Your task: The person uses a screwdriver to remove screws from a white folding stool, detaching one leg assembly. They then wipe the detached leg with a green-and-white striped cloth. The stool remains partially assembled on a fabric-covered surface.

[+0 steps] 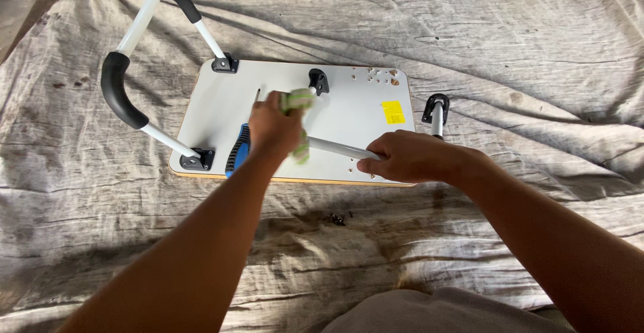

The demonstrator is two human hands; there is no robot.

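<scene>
right hand (406, 157) grips the near end of a white metal tube (339, 148), fingers curled around it at the near long edge of the white board (349, 115). left hand (272, 130) is closed around a green and pale rag (297, 108), pressed against the same tube further along; the hand is blurred. just beside the left hand, towards the near edge of the board, lies a screwdriver with a blue and black handle (237, 150), its thin shaft pointing away across the board. nearer than the board, a few small dark screws (338, 219) lie on the grey, stained cloth (469, 38) that covers the ground. on the board a black bracket (318, 80) holds the far end of the tube, and a yellow sticker (393, 112) sits to the right of it. off the board's right edge lies another short tube with a black bracket (437, 110). at the board's left end a u-shaped leg (124, 71), white with black bends, is fixed by two black brackets.
</scene>
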